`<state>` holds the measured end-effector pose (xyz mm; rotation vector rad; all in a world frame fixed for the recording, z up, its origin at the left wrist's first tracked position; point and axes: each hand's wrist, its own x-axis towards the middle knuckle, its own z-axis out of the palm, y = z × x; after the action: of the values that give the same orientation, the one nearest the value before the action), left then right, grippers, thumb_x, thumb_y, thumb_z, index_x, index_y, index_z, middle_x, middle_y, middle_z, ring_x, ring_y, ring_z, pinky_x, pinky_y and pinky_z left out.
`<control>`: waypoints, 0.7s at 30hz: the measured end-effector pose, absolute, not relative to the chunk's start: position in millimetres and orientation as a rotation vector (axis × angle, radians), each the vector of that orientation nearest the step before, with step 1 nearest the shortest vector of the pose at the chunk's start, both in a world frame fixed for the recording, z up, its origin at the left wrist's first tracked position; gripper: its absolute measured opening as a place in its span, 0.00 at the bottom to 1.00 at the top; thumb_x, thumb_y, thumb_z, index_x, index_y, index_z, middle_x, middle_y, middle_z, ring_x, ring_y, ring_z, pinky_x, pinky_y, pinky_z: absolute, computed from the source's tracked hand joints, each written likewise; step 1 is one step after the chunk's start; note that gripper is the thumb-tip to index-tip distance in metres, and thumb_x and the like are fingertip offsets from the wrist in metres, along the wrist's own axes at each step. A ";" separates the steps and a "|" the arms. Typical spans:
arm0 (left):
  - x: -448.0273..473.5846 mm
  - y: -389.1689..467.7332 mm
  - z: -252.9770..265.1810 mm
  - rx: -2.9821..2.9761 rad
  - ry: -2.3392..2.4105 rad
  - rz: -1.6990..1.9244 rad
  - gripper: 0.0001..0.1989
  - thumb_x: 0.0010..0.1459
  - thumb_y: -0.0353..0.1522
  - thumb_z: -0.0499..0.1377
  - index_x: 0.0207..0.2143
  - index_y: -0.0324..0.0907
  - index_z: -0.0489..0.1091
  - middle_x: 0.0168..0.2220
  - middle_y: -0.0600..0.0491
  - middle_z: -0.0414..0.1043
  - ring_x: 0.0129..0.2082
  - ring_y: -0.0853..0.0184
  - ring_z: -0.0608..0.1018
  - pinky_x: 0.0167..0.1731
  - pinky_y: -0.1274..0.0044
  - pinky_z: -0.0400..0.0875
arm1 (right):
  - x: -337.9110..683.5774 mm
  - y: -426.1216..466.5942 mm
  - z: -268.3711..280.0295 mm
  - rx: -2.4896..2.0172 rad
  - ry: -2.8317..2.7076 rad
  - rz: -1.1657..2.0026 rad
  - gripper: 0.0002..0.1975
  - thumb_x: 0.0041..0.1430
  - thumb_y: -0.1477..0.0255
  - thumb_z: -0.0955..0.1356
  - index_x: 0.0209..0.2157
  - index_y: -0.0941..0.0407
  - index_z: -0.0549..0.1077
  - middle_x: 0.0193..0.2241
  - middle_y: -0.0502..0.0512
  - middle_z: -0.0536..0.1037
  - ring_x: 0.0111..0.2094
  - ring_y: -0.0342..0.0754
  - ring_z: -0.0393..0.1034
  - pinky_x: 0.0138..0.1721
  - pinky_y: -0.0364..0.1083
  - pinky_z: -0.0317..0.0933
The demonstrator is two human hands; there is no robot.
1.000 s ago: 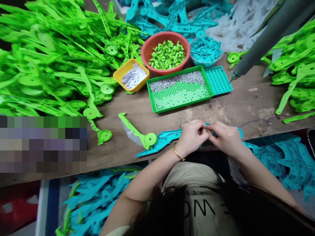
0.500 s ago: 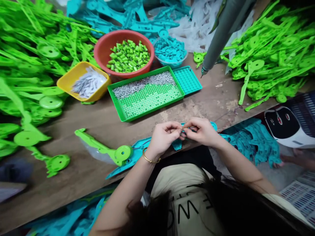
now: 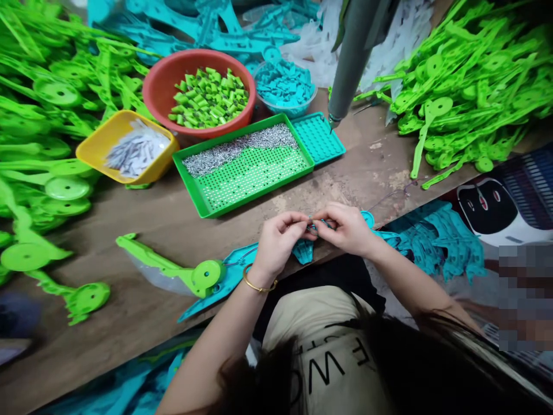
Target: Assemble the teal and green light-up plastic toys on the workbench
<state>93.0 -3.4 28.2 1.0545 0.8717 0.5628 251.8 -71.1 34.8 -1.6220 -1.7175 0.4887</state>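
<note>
Left hand [image 3: 280, 239], right hand [image 3: 345, 230] pinching indistinct piece [image 3: 312, 228] over teal shell [image 3: 235, 274] running toward eight o'clock; likely fitting, next needing alignment.

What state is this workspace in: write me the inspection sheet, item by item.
Surface: brown table, pale scuffed patches.
Job's things: teal part under the hands; green piece over its left end.
Clutter: green piles left and right; red bowl, yellow tub, clear bowl and green tray, all holding small pieces; teal tray.
Grips: left hand and right hand close together, fingertips pinched; what is between them is too small to tell.
Cables: thin wire or cord on the table, right; which, I cannot tell.
Surroundings: grey tool overhead; teal stack below the table edge, right.
</note>
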 end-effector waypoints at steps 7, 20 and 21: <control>97.4 -2.1 24.9 1.303 0.942 0.625 0.09 0.47 0.36 0.64 0.27 0.40 0.73 0.25 0.53 0.75 0.24 0.67 0.78 0.28 0.76 0.76 | 248.0 -72.9 31.4 -1.752 -1.897 0.344 0.12 0.66 0.67 0.62 0.36 0.56 0.75 0.30 0.53 0.76 0.31 0.43 0.69 0.29 0.42 0.55; 98.2 -2.5 19.5 1.422 0.985 0.704 0.05 0.45 0.33 0.62 0.26 0.40 0.74 0.29 0.53 0.76 0.29 0.68 0.76 0.30 0.78 0.73 | 244.1 -70.6 28.0 -1.761 -1.815 0.453 0.10 0.63 0.69 0.62 0.35 0.57 0.74 0.31 0.53 0.77 0.32 0.42 0.69 0.31 0.41 0.55; 97.9 -2.1 18.4 1.407 0.977 0.702 0.05 0.45 0.33 0.63 0.26 0.40 0.74 0.29 0.53 0.76 0.30 0.68 0.76 0.30 0.78 0.73 | 244.8 -70.0 27.7 -1.728 -1.776 0.508 0.09 0.62 0.70 0.63 0.35 0.57 0.74 0.31 0.52 0.77 0.32 0.42 0.69 0.31 0.41 0.56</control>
<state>97.9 -2.1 18.4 1.4075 0.9766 0.7023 244.8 -70.0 27.7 -1.7282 -1.7757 0.5081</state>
